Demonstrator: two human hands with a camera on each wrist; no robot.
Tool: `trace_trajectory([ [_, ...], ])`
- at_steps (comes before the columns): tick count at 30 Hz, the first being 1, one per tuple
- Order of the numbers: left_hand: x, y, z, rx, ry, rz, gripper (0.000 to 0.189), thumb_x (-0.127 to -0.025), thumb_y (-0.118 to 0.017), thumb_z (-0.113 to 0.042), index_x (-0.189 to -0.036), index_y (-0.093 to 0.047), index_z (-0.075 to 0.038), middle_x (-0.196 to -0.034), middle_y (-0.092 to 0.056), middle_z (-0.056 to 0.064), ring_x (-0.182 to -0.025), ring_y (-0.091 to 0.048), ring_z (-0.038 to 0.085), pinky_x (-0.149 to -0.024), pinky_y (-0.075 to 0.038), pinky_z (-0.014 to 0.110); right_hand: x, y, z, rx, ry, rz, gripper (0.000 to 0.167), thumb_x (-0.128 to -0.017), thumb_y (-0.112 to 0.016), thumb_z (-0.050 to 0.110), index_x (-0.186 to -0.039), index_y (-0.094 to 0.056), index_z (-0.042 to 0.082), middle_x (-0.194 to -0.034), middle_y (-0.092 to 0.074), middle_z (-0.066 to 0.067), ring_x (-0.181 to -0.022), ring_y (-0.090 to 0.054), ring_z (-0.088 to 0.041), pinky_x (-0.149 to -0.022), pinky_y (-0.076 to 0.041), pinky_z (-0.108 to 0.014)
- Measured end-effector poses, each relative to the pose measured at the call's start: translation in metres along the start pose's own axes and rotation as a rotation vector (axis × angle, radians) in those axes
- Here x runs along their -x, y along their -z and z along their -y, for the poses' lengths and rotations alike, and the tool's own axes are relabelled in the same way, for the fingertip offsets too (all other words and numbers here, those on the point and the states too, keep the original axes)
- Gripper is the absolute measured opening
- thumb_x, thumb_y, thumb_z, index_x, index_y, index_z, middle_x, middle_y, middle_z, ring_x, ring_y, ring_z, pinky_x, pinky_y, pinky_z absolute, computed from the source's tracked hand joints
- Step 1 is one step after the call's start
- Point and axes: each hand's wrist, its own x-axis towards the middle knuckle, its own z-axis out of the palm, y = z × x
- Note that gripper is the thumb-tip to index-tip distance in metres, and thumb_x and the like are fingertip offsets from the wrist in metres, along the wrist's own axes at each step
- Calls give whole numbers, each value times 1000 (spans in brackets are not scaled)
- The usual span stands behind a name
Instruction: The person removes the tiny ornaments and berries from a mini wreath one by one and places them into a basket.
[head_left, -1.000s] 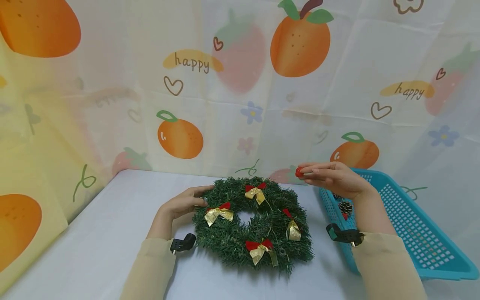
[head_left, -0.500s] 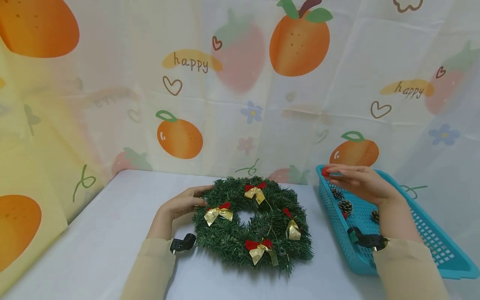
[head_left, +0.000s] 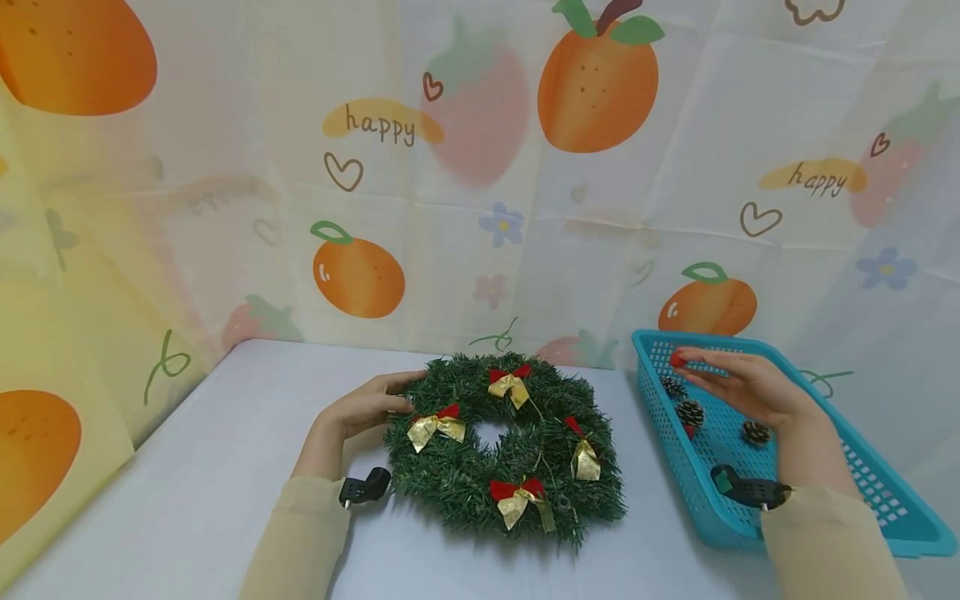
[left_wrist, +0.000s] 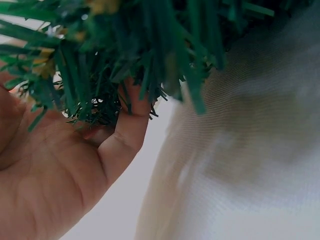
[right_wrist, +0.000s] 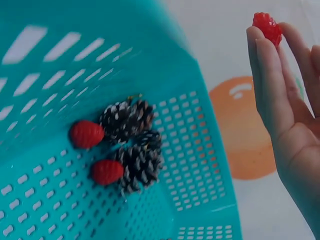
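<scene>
A green wreath (head_left: 592, 500) with red and gold bows (head_left: 517, 502) lies on the white table. At its left edge my left hand (head_left: 365, 410) holds it; in the left wrist view the fingers (left_wrist: 131, 125) curl up into the greenery, which hides their tips. Over the blue basket (head_left: 701, 500), my right hand (head_left: 757, 390) pinches a red artificial raspberry (right_wrist: 268, 28) between fingertips and thumb. Pinecones (head_left: 756, 432) lie inside the basket. Two more red berries (right_wrist: 87, 134) show beside them in the right wrist view.
The blue basket stands right of the wreath, its perforated walls rising around the right hand's wrist area. A fruit-printed curtain (head_left: 480, 250) hangs behind the table. White tabletop (head_left: 225, 467) extends to the left of the wreath.
My right hand has moved right and slightly down with the raspberry, from beyond the wreath's right side to over the basket. The left hand and wreath stay in place.
</scene>
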Motion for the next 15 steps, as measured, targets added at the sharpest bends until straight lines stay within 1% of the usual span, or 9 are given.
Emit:
trace_trajectory([
  [2,0,0,0,-4,3,-1,73,-93,-56,-10,-158,-23,-10,-168,-2,19,-154,-5,42,-105,-40,42,3,3,-2,-70,-17,-10,48,-108,-18,4,-143,-50,-2,-140,-59,5,-128,-60,-14,-106,-47,-28],
  [4,-1,0,1,-5,4,-1,73,-93,-56,-10,-158,-23,-10,-167,-2,19,-154,-4,42,-106,-39,44,6,6,-4,-134,-36,-27,48,-108,-19,4,-140,-55,1,-138,-61,4,-126,-62,-16,-106,-47,-29],
  [8,-1,1,1,0,3,-2,73,-93,-56,-11,-158,-23,-10,-168,-1,19,-153,-7,42,-106,-39,45,8,10,-6,-209,-67,-72,47,-108,-22,5,-134,-61,5,-133,-64,2,-122,-64,-20,-104,-49,-30],
  [12,-1,1,2,5,2,0,73,-93,-56,-10,-158,-22,-10,-168,-1,18,-152,-10,41,-105,-40,43,10,11,-9,-214,-102,-142,44,-107,-27,5,-130,-65,6,-128,-67,3,-117,-67,-20,-101,-51,-30],
  [15,-1,1,2,6,1,1,73,-93,-56,-10,-158,-22,-10,-168,-1,18,-153,-9,41,-104,-40,42,11,13,-12,-165,-124,-173,44,-108,-28,6,-128,-67,8,-125,-68,4,-114,-68,-18,-98,-52,-29],
])
